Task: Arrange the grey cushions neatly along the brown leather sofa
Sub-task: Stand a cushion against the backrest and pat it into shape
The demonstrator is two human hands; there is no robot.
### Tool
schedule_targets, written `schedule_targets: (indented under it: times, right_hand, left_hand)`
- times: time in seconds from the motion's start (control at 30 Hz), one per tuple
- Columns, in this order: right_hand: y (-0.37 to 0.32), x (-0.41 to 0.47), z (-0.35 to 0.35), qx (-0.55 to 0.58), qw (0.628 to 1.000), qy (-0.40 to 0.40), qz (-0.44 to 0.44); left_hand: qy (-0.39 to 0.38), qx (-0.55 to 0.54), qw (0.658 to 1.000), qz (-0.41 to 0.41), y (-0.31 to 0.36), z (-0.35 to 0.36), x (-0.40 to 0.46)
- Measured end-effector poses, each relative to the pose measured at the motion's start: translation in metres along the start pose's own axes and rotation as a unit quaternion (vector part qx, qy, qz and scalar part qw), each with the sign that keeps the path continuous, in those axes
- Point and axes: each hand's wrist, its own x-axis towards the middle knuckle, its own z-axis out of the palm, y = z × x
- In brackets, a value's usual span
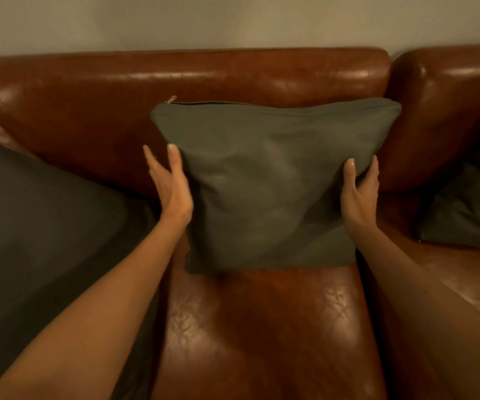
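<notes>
A grey cushion stands upright on the seat of the brown leather sofa, leaning on the backrest with its zipper edge on top. My left hand lies against the cushion's left edge, thumb on the front and fingers spread off to the side, a gap showing between them. My right hand grips the right edge, thumb on the front and fingers behind. A second grey cushion lies flat on the seat at the left. A third grey cushion rests at the right, partly cut off by the frame.
The sofa backrest runs along a plain pale wall. A gap between two back sections sits just behind the middle cushion's right corner. Bare leather seat shows in front of the middle cushion.
</notes>
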Motion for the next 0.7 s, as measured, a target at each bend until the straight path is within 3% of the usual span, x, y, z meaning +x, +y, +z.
schedule_targets:
  times: [0.1,0.33,0.5,0.7]
  right_hand:
    - [-0.015,-0.006,-0.019,0.038,0.998,0.04,-0.022]
    - [-0.05,-0.003,-0.065,0.023,0.992,0.046,-0.118]
    - [-0.044,0.026,-0.12,0.003,0.988,0.033,-0.152]
    - [-0.002,0.098,-0.214,0.039,0.993,0.03,-0.112]
  left_hand:
    - [0.007,0.043,0.999,0.033,0.033,-0.016,0.006]
    - [-0.053,0.128,0.958,0.249,0.104,0.002,-0.03]
    - [-0.159,0.071,0.945,0.278,0.128,0.071,-0.077]
    - [-0.28,0.166,0.892,0.312,0.132,0.171,-0.148]
